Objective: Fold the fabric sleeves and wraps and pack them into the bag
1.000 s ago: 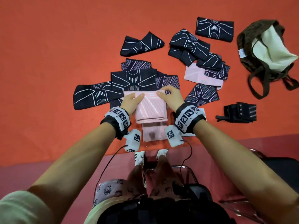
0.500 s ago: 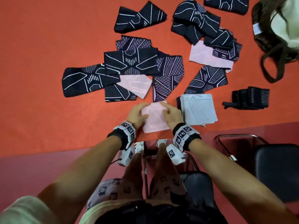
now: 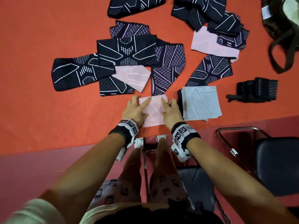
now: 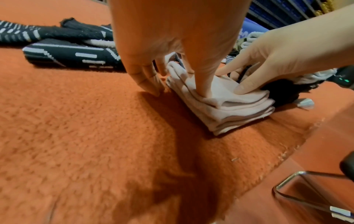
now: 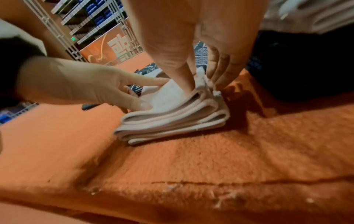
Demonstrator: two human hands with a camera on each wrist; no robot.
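Observation:
A folded pink sleeve (image 3: 153,113) lies on the orange cloth (image 3: 64,110) near the table's front edge. My left hand (image 3: 135,109) presses its left side, index finger straight across the top and the other fingers down beside it. My right hand (image 3: 171,110) presses the right side the same way. The left wrist view shows the layered pink sleeve (image 4: 229,112) under both hands. In the right wrist view the folded stack (image 5: 172,121) is squeezed flat. The brown bag (image 3: 281,29) sits at the far right, partly out of frame.
A folded white stack (image 3: 200,102) lies just right of my hands, and a rolled black wrap (image 3: 255,91) further right. Several unfolded black patterned sleeves (image 3: 127,50) and two pink ones (image 3: 212,44) are spread behind. Black chairs (image 3: 278,162) stand below the table edge.
Both hands drew the folded pink sleeve from the pile back to the front edge and now press it flat. The view has shifted, so the bag sits nearer the corner.

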